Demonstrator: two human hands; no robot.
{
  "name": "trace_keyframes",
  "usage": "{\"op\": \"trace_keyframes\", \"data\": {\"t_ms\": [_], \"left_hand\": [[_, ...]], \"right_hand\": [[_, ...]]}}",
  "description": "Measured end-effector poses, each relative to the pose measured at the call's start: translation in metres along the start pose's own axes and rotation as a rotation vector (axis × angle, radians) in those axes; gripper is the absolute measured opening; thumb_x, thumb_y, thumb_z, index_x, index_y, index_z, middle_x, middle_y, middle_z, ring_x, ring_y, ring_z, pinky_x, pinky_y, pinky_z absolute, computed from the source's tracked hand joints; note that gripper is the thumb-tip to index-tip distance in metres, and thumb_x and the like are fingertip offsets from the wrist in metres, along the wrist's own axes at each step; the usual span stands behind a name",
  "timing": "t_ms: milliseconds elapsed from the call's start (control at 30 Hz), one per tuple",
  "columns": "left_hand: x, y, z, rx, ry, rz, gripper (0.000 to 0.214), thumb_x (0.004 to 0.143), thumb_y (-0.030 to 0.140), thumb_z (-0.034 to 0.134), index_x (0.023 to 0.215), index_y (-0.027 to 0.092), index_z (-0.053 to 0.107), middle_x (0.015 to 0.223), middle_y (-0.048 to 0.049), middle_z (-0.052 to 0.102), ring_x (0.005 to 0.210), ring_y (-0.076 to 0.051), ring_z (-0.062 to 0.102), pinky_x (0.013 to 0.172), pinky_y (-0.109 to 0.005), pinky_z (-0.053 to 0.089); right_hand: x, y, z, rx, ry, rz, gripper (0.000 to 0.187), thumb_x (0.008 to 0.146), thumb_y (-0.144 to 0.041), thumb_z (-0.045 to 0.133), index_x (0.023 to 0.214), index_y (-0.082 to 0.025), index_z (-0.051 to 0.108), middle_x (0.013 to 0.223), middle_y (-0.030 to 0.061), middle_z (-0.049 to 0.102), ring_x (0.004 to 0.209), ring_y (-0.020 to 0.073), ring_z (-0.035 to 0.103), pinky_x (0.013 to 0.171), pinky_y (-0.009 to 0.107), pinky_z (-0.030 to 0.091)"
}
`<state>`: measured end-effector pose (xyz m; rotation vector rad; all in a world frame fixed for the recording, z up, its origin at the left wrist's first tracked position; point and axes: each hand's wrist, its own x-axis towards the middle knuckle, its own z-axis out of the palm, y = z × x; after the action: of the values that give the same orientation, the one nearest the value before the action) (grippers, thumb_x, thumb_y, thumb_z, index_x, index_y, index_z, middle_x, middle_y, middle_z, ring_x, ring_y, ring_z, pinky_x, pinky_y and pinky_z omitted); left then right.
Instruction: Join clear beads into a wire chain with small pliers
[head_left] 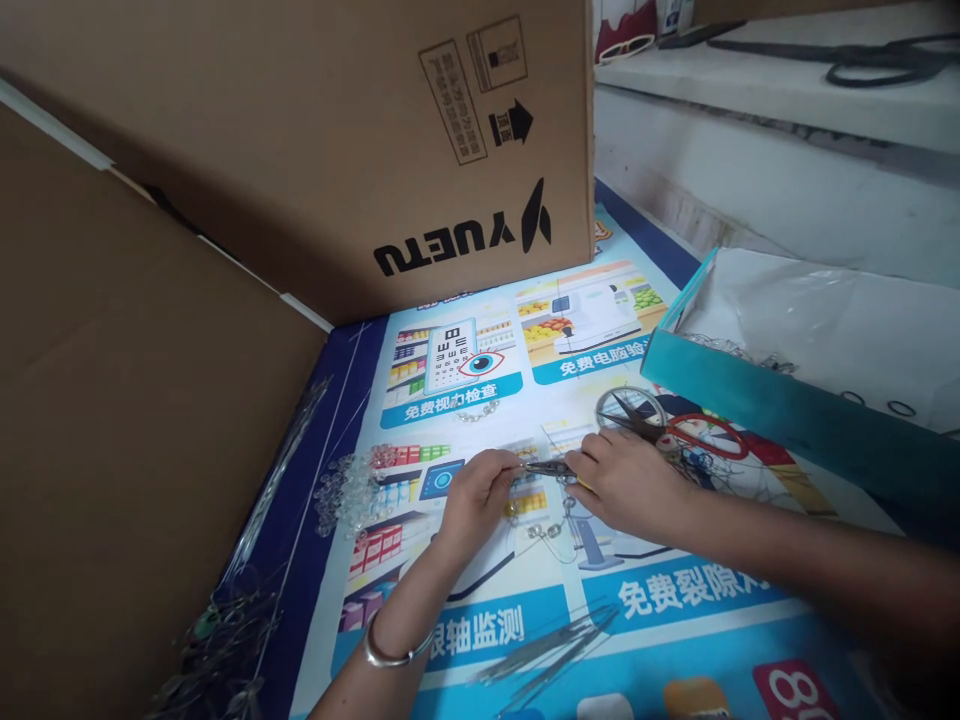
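My left hand [476,497] is pinched shut on something small that I cannot make out, right at the tip of a pair of small pliers [546,467]. My right hand [626,482] is closed round the pliers' handles. Both hands rest low over a printed blue poster [517,620] that covers the work surface. A short strand of beads on wire [546,529] lies just below the hands. A silver bangle [386,652] sits on my left wrist.
Red-handled scissors [675,428] lie just behind my right hand. A heap of clear beads [349,488] sits to the left, metal pins [551,650] in front, tangled wire [217,640] at the lower left. A large cardboard box [315,140] stands behind; a teal tray [757,400] at right.
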<state>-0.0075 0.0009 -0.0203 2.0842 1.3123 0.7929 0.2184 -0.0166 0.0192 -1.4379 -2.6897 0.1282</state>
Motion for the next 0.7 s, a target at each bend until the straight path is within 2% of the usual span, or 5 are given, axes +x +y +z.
{"op": "trace_keyframes", "data": {"t_ms": [333, 500, 700], "left_hand": [[-0.0002, -0.0002, 0.002, 0.049, -0.005, 0.003, 0.009, 0.087, 0.021, 0.049, 0.09, 0.02, 0.058, 0.086, -0.0016, 0.063, 0.079, -0.013, 0.058, 0.073, -0.025, 0.044], [-0.0009, 0.0019, 0.002, 0.092, 0.005, 0.022, 0.007, 0.085, 0.021, 0.052, 0.088, 0.02, 0.058, 0.083, -0.0008, 0.063, 0.076, -0.013, 0.058, 0.07, -0.024, 0.044], [-0.0022, 0.0022, 0.0023, 0.124, 0.012, 0.036, 0.005, 0.084, 0.02, 0.053, 0.086, 0.02, 0.058, 0.079, 0.0, 0.062, 0.07, -0.011, 0.055, 0.066, -0.023, 0.042]], "right_hand": [[0.0002, 0.0027, 0.0009, 0.061, -0.031, 0.017, 0.028, 0.088, -0.039, 0.043, 0.096, -0.017, 0.058, 0.09, 0.0097, 0.056, 0.089, 0.0234, 0.05, 0.075, 0.034, 0.035], [0.0004, 0.0009, 0.0021, -0.005, -0.011, -0.021, 0.026, 0.089, -0.036, 0.042, 0.095, -0.015, 0.057, 0.088, 0.0104, 0.056, 0.086, 0.0231, 0.049, 0.075, 0.036, 0.033], [-0.0009, 0.0007, 0.0029, -0.105, 0.023, -0.102, 0.021, 0.09, -0.026, 0.039, 0.099, -0.015, 0.055, 0.087, 0.0094, 0.056, 0.083, 0.0229, 0.048, 0.069, 0.035, 0.031]]}}
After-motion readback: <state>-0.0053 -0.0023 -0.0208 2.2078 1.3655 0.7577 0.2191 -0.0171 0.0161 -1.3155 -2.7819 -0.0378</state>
